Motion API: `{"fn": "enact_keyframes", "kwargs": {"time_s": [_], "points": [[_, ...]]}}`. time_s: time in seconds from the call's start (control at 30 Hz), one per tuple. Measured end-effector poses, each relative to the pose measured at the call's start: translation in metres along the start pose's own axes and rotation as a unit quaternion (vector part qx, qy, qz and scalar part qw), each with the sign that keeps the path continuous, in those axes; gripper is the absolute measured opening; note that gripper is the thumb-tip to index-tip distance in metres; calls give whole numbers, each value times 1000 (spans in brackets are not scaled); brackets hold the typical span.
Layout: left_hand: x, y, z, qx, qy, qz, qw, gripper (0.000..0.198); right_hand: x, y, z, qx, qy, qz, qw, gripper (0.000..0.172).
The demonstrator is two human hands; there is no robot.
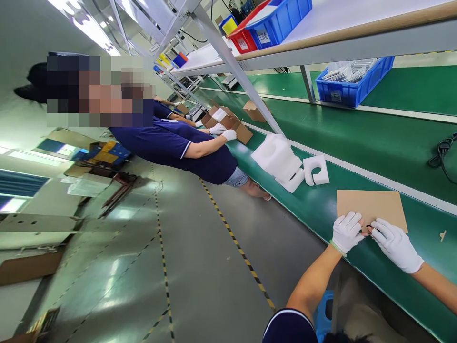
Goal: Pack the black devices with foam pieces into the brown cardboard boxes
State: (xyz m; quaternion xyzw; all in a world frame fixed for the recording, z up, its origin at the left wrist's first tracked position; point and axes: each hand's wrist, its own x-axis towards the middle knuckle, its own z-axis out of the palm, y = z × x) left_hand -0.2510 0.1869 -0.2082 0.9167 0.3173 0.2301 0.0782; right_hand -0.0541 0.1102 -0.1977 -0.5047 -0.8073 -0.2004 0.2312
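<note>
A flat brown cardboard piece [373, 202] lies on the green work surface in front of me. Both my hands, in white gloves with bare fingertips, are at its near edge. My left hand [347, 232] rests partly over the cardboard, its fingers bent and its thumb pointing right. Close beside it, my right hand [397, 245] is closed in a pinch. Between the fingertips of the two hands is a small dark thing [369, 226], too small to name. White foam pieces [276, 156] and a cut-out foam block [316, 170] lie to the left of the cardboard.
A co-worker [200, 147] in gloves handles an open cardboard box [228, 119] farther along the line. Blue bins [353, 88] and a red bin [246, 43] stand beyond. A slanted metal post [243, 76] rises past the foam. A black cable [444, 152] lies at right.
</note>
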Motion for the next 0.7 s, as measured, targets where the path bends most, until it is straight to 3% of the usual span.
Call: {"fn": "enact_keyframes", "kwargs": {"time_s": [0.17, 0.3, 0.4, 0.5, 0.57, 0.67, 0.7], "points": [[10, -1, -4, 15, 47, -7, 999, 33, 13, 0, 5, 34, -13, 41, 999, 17], [25, -6, -11, 71, 58, 3, 996, 26, 47, 0, 7, 54, -85, 134, 986, 21], [26, -11, -8, 132, 84, 9, 988, 33, 54, -1, -2, 40, -85, 194, 976, 24], [34, -25, 3, 188, 104, 9, 977, 47, 19, -4, -21, 103, -82, 285, 950, 28], [60, -41, 4, 205, 71, 18, 976, 51, -23, -8, -37, 175, -56, 347, 920, 25], [138, -63, -11, 182, -25, -23, 983, 46, -78, -17, -66, 229, -35, 408, 883, 14], [170, -68, -18, 166, -52, -64, 983, 42, -90, -19, -77, 223, -28, 424, 877, 19]]}}
